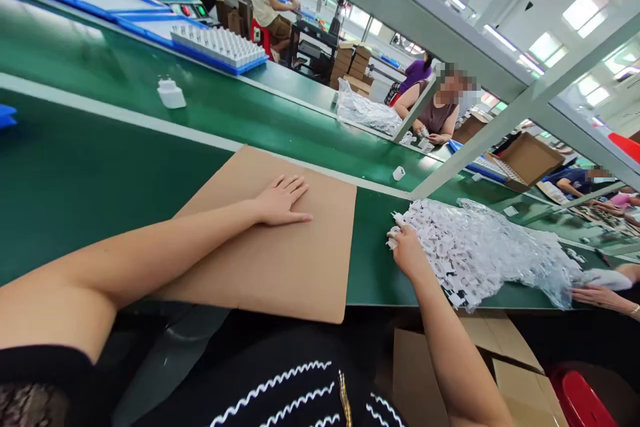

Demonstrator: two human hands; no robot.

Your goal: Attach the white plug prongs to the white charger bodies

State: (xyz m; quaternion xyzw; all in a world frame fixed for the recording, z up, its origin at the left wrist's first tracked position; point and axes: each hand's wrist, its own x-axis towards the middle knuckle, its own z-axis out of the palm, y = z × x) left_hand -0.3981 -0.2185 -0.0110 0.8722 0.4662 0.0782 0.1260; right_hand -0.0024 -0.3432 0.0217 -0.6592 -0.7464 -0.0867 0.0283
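My left hand [283,201] lies flat with its fingers spread on a brown cardboard sheet [305,260] at the front of the green bench. At the left edge of a heap of small white plastic parts [445,253], my right hand [409,250] has its fingers closed around a few white plastic parts [395,235]. Part of what it holds is hidden by the fingers. The heap spills out of a clear plastic bag [520,253] that lies on the bench to the right.
Single white housings [171,93] sit on the green conveyor belt [300,123] beyond. A blue tray [220,50] of white parts stands at the far left. A slanting metal post [465,127] rises near the heap. At right, a co-worker's hand [600,297] touches the bag.
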